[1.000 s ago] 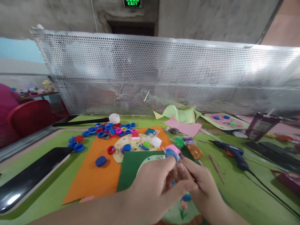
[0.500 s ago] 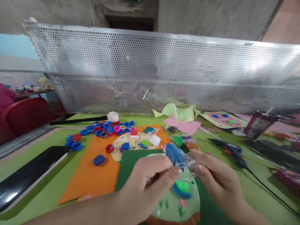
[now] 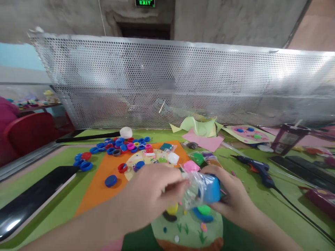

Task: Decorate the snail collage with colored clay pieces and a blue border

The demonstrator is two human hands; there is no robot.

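two grips on one clear bag (image 3: 191, 191) of blue clay (image 3: 210, 188): right hand (image 3: 232, 200) cupping it, left hand (image 3: 149, 191) pinching its mouth; clay not yet out, above a partly decorated disc (image 3: 188, 228).

Single head-worn view, looking forward and down, close over the green table (image 3: 261, 216), mesh screen (image 3: 183, 83) behind

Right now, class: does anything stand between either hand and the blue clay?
Yes: the clear bag wraps the blue clay. The right hand cups it through the plastic, and the left hand pinches the bag's loose end.
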